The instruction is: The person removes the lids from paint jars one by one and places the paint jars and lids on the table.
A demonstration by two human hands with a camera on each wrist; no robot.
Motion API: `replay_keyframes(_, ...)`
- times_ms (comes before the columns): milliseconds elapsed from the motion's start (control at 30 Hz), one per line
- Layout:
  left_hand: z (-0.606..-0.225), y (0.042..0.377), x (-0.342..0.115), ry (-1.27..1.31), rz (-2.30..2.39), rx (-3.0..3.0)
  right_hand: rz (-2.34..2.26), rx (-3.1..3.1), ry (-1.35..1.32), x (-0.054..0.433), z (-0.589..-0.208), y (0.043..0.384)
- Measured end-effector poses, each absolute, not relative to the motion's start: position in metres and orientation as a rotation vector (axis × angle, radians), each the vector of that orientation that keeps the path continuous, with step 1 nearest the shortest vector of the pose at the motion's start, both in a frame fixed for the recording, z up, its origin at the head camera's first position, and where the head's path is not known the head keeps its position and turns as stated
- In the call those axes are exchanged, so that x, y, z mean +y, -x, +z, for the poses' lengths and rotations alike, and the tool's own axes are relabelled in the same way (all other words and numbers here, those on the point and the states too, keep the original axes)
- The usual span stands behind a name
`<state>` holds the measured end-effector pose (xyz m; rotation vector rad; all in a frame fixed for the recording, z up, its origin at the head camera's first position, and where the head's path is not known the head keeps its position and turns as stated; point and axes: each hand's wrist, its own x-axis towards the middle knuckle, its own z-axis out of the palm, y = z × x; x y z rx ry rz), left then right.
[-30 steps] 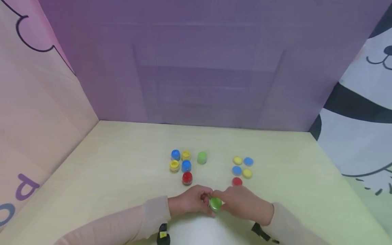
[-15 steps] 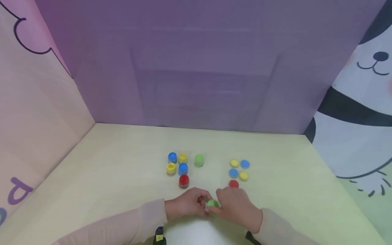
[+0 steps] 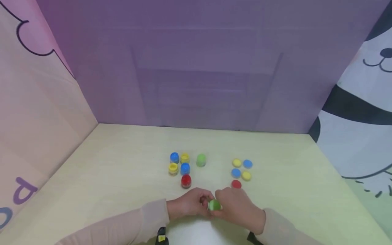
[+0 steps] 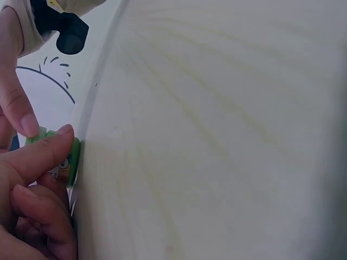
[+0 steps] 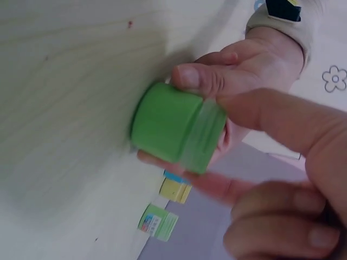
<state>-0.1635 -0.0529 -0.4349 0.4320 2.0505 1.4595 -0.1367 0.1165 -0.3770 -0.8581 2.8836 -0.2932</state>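
A small green jar (image 3: 214,205) is between my two hands near the front of the table. Around its body my left hand (image 3: 190,203) curls its thumb and fingers. From the other side my right hand (image 3: 239,208) pinches the jar's ridged, paler end with two digits, one above and one below, as the right wrist view shows. There the smooth green jar body (image 5: 164,120) lies on its side in view, close over the tabletop. In the left wrist view a printed label shows on the jar (image 4: 70,162), partly covered by fingers.
Beyond the hands stand small jars: red (image 3: 185,181), blue (image 3: 185,168), yellow (image 3: 173,169) and green (image 3: 201,160), with another blue and yellow behind. To the right lie loose lids, among them red (image 3: 236,184), blue (image 3: 235,173) and yellow (image 3: 246,175). A purple panel (image 3: 199,81) closes the back.
My right hand has shifted its hold, its fingers first swinging away from the left hand and the thumb crossing the jar, which has tilted. The left hand keeps its grip. The view has shifted slightly.
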Motion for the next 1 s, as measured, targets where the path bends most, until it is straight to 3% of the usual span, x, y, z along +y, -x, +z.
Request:
replay_keyframes(267,-0.432,0.165,-0.059,-0.445,1.459,2.083,-0.317,2.725,1.055,0.122,-0.372,0.148)
replay_keyframes(800,-0.434,0.163,-0.054,-0.446,1.42,2.109,-0.233,2.916,0.824,0.118,-0.385,0.134)
replay_keyframes(1000,-0.433,0.164,-0.053,-0.452,1.409,2.101,-0.242,2.924,0.932,0.12,-0.385,0.135)
